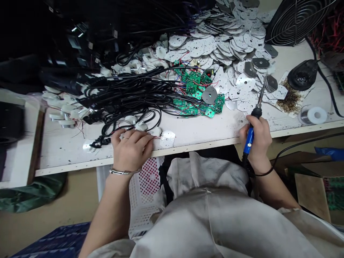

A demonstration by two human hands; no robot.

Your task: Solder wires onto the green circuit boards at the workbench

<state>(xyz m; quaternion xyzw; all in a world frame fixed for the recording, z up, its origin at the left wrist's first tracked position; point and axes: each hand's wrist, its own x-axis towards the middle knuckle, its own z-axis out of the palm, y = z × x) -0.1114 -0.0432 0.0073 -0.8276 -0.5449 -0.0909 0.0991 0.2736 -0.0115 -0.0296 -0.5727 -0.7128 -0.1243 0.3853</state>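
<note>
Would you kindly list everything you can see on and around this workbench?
soldering iron: one, blue, in right hand.
circuit boards: many, green, mid-bench.
cables: many, black, bench left.
metal plates: many, silver, bench back.
solder spool: one, silver, bench right.
fan: one, black, back right.
workbench: one, white, ahead of the person.
plastic crate: one, white, below bench.
left hand: one, ring and bangle, beside metal plates.
right hand: one, gripping the iron.
</note>
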